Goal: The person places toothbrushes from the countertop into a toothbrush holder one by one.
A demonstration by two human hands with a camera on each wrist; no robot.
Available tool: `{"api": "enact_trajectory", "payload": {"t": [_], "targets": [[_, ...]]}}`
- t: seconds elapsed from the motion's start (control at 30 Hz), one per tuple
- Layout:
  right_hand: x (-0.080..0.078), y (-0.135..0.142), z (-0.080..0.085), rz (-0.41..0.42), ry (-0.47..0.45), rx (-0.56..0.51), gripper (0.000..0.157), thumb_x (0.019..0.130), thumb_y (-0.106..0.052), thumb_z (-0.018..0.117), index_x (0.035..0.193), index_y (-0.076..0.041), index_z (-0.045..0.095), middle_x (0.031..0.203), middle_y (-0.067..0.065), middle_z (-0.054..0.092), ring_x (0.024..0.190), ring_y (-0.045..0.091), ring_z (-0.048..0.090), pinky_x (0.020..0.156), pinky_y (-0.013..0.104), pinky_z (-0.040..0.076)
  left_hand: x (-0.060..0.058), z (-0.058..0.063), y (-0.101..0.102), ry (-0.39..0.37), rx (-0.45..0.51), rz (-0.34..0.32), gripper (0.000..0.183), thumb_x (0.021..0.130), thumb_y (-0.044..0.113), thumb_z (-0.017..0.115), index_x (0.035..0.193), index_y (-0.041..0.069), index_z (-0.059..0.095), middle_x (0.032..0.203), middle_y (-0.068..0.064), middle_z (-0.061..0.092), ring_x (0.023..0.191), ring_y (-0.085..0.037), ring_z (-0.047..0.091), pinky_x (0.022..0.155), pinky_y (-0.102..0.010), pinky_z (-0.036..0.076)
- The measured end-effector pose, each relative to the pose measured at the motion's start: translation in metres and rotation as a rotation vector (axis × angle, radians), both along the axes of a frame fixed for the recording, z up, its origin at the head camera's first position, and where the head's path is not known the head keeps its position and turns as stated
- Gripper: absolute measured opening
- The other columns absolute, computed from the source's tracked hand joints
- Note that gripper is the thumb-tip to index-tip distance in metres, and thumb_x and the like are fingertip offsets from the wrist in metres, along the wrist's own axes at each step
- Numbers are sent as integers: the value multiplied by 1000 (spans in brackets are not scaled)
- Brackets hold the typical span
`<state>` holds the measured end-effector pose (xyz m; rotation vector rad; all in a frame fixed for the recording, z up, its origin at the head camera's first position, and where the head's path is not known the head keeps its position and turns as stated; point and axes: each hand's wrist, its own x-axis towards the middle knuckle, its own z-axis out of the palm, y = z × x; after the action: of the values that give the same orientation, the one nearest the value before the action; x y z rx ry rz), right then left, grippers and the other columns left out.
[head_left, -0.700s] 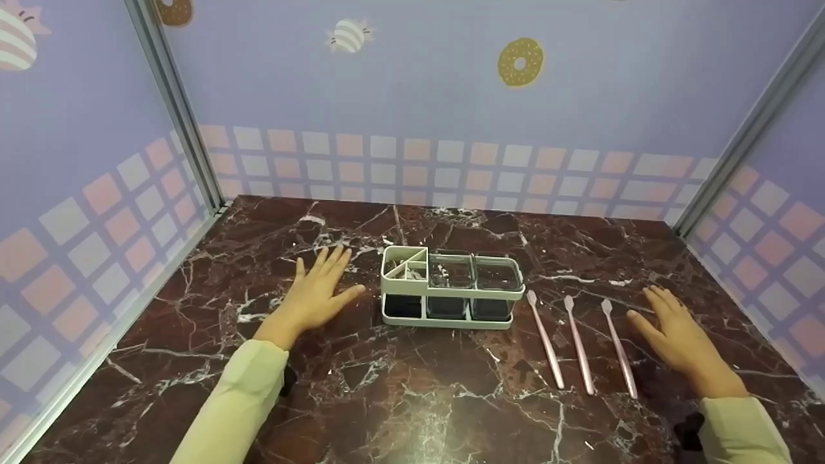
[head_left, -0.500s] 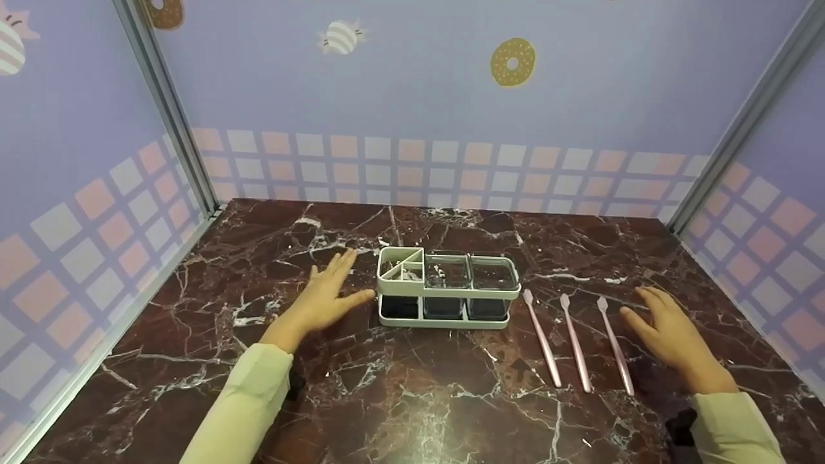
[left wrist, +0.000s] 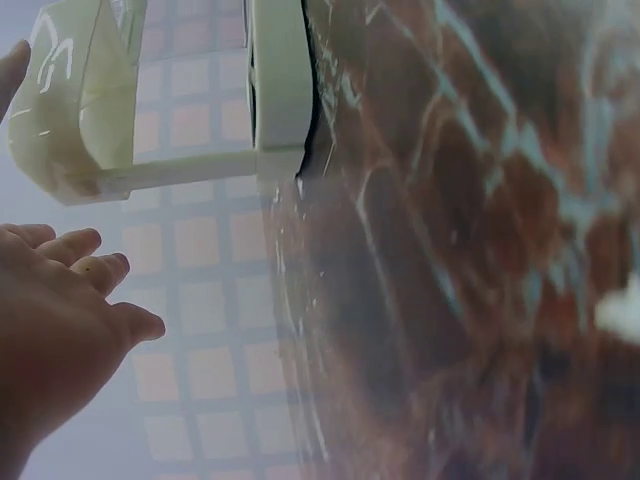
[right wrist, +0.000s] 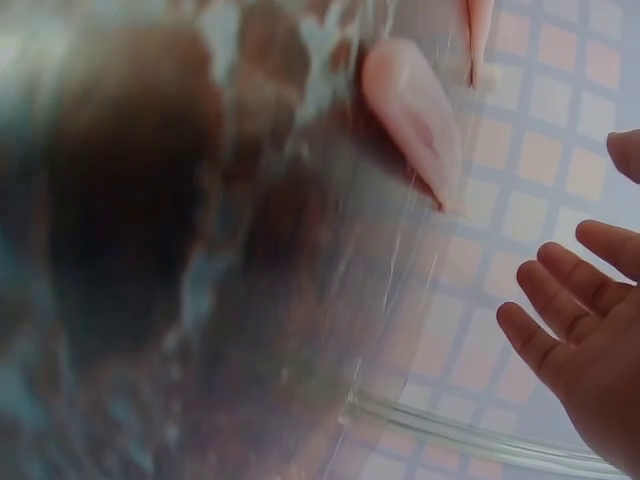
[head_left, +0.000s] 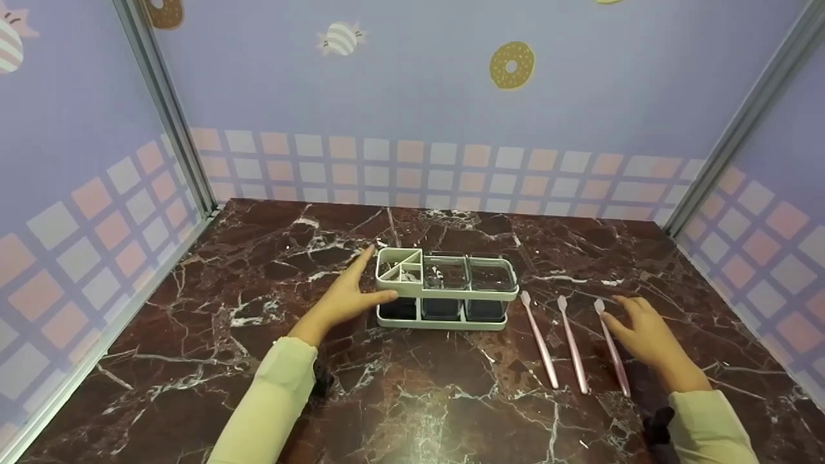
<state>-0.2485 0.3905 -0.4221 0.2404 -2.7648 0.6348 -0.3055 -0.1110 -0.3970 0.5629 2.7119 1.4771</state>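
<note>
A pale green two-tier holder (head_left: 451, 295) stands mid-table, with divided slots on its left and two clear cups in it. My left hand (head_left: 341, 299) is at its left end, fingers straight and spread, thumb overlapping the front corner. In the left wrist view that hand (left wrist: 60, 330) reaches toward the holder (left wrist: 282, 80) with nothing in its palm. Right of the holder lie three pink toothbrushes, a left one (head_left: 540, 341), a middle one (head_left: 572, 348) and a right one (head_left: 615, 356). Beside the right one my right hand (head_left: 652, 338) hovers, fingers loosely bent, holding nothing.
The dark red marbled tabletop (head_left: 412, 399) reaches back to a patterned purple wall (head_left: 412, 84). Side panels (head_left: 71, 193) with grey metal posts (head_left: 171, 109) close in the left and right.
My left hand has moved right, up to the holder's left end. My right hand has moved left, closer to the rightmost toothbrush. Holder and toothbrushes stay in place.
</note>
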Motion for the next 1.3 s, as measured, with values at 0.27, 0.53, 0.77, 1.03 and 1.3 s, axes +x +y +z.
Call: {"api": "enact_trajectory", "payload": {"t": [0.27, 0.53, 0.77, 1.03, 1.3], "targets": [[-6, -3, -5, -11, -91, 18, 54, 90, -17, 61, 127, 20, 46, 108, 36, 52, 92, 47, 58, 85, 59, 45, -7, -7, 7, -24, 57, 9, 109, 76, 36, 81, 156, 12, 11, 158, -17, 18, 144, -37, 18, 116, -53, 14], [-10, 1, -6, -5, -219, 12, 54, 91, -16, 61, 125, 23, 45, 107, 38, 58, 97, 50, 58, 85, 59, 46, -9, -9, 13, -42, 78, 13, 110, 77, 36, 81, 156, 14, 9, 157, -18, 21, 142, -38, 23, 115, -54, 19], [-10, 4, -5, -19, -314, -3, 55, 90, -17, 60, 124, 23, 45, 98, 31, 62, 89, 43, 60, 79, 54, 48, -11, -12, 16, -37, 129, 13, 105, 78, 28, 81, 156, 13, 12, 149, -23, 35, 131, -38, 41, 112, -52, 26], [-14, 4, -5, -5, -340, -13, 41, 88, -13, 61, 115, 17, 56, 86, 21, 65, 77, 29, 60, 70, 44, 50, -8, -6, 18, -53, 211, -14, 102, 77, 13, 81, 154, 6, 15, 139, -26, 45, 115, -35, 54, 108, -47, 34], [-17, 3, -6, -17, -356, -19, 40, 85, -10, 62, 112, 20, 57, 78, 14, 62, 68, 20, 57, 61, 34, 49, -12, -11, 17, -47, 205, 1, 103, 75, 21, 84, 154, 9, 19, 142, -22, 43, 118, -33, 51, 110, -48, 31]]}}
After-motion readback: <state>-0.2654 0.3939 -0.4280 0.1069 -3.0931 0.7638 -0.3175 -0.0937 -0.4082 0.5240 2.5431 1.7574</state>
